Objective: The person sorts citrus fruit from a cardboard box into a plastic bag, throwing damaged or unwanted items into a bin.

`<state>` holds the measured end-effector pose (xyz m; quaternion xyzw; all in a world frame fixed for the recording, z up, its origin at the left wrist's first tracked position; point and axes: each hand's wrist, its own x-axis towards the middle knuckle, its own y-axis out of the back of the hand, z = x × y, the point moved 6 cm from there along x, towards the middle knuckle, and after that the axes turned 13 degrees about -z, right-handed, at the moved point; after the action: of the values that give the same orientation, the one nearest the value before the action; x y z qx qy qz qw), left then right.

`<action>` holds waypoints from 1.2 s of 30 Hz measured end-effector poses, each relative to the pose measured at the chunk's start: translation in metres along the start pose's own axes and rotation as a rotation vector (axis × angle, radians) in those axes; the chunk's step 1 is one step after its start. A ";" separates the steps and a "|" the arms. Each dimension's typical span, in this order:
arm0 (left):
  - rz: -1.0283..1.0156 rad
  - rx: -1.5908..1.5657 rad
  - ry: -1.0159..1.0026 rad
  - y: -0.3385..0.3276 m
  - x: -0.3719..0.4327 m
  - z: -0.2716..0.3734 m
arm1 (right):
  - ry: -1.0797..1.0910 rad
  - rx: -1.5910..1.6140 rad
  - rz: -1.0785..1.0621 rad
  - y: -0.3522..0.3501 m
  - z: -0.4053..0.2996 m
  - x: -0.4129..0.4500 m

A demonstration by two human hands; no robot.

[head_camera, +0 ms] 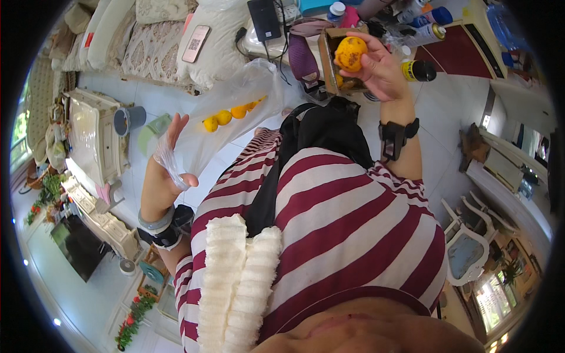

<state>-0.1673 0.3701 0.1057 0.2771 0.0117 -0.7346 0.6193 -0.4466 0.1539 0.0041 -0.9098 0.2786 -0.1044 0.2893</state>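
Observation:
My right hand (385, 73) grips a yellow-orange citrus-like fruit (352, 54) with brown blemishes on its skin. It is above an opened cardboard box (327, 66), in which more yellow fruit (339, 80) partly shows. My left hand (165, 165) carries a translucent plastic bag (212, 143), its edge stretched across the palm and thumb while the fingers stand apart. Several yellow and orange fruits (224, 117) lie in a row inside the bag. Fingers and the box walls hide part of the box's contents.
A phone (196, 44) lies on a cushioned sofa (152, 48). Cables and a black device (265, 20) rest near the box. Spray cans (426, 35) and bottles crowd the upper right. A grey bin (129, 120) and green stool (153, 132) stand on the tiled floor at left.

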 end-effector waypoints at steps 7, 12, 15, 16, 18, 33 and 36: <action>-0.073 0.003 -0.119 0.000 0.014 0.005 | 0.075 0.333 -0.231 -0.056 0.005 0.001; -0.067 -0.020 -0.159 -0.002 0.015 0.013 | 0.023 0.205 -0.354 -0.077 0.004 0.008; -0.074 -0.008 -0.181 -0.003 0.013 0.014 | -0.027 0.283 -0.449 -0.089 0.008 0.012; -0.099 0.007 -0.184 -0.004 0.013 0.015 | -0.030 0.383 -0.475 -0.093 0.009 0.013; -0.098 0.007 -0.175 -0.006 0.013 0.014 | -0.017 0.330 -0.451 -0.100 0.010 0.019; -0.054 0.011 -0.133 -0.010 0.003 0.013 | -0.037 -0.093 -0.307 -0.124 0.007 0.033; -0.029 0.056 -0.117 -0.008 -0.001 0.017 | -0.135 -0.071 -0.408 -0.122 0.016 0.038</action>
<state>-0.1808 0.3664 0.1175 0.2507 -0.0408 -0.7583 0.6004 -0.3553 0.2222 0.0634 -0.9619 0.0720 -0.0900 0.2478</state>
